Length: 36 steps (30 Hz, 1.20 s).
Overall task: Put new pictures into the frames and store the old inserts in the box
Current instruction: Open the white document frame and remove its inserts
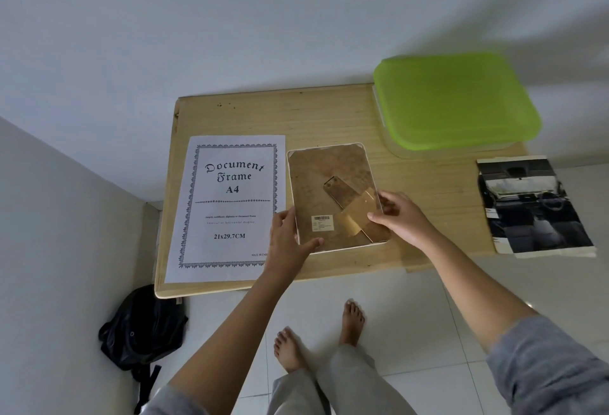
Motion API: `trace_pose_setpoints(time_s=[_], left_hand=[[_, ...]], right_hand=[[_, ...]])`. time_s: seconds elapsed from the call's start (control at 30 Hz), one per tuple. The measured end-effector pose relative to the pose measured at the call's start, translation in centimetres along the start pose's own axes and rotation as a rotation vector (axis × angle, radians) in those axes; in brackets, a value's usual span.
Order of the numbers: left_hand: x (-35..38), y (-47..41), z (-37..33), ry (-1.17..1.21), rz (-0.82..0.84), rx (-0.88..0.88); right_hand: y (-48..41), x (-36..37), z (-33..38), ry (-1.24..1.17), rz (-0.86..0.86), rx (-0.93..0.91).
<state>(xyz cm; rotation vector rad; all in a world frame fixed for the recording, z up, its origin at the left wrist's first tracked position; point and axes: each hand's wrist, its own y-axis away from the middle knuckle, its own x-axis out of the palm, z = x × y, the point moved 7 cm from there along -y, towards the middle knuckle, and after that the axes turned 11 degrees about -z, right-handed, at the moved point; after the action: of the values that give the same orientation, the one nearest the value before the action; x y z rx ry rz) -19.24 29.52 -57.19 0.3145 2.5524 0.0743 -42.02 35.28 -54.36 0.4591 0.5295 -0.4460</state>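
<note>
While your left hand [290,238] grips frame [324,172] at near-left corner, thumb over backing, right hand [403,218] pinches right edge beside fold-out stand [349,203]. Frame lies face down mid-table [329,118], just beside old insert sheet [230,207] on left; picture stack [534,207] at right. Likely rigid, light, front pane fragile and slick: hold opposite edges, not stand. Green-lidded box [454,101] far right, closed.

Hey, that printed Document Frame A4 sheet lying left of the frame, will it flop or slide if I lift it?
The sheet looks like one thin page lying flat, so it would probably droop when lifted by an edge. It is likely very light and may skid on the smooth wooden table if pushed. Pinching hard could crease it.
</note>
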Motion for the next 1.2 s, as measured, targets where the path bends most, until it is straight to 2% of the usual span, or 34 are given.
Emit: trace_pose_setpoints(time_s=[0.33, 0.53, 1.0, 1.2], left_hand=[[-0.2, 0.2, -0.5, 0.036, -0.052, -0.057], [-0.3, 0.2, -0.6, 0.102, -0.065, -0.1], [-0.5, 0.4, -0.5, 0.077, -0.076, -0.14], [-0.6, 0.6, -0.9, 0.062, -0.065, -0.144]], right_hand=[[0.1, 0.7, -1.6, -0.151, -0.122, 0.024], [-0.4, 0.3, -1.7, -0.135, -0.155, 0.012], [-0.5, 0.5, -2.1, -0.19, -0.202, 0.046], [0.2, 0.7, -2.0, -0.153, -0.136, 0.031]])
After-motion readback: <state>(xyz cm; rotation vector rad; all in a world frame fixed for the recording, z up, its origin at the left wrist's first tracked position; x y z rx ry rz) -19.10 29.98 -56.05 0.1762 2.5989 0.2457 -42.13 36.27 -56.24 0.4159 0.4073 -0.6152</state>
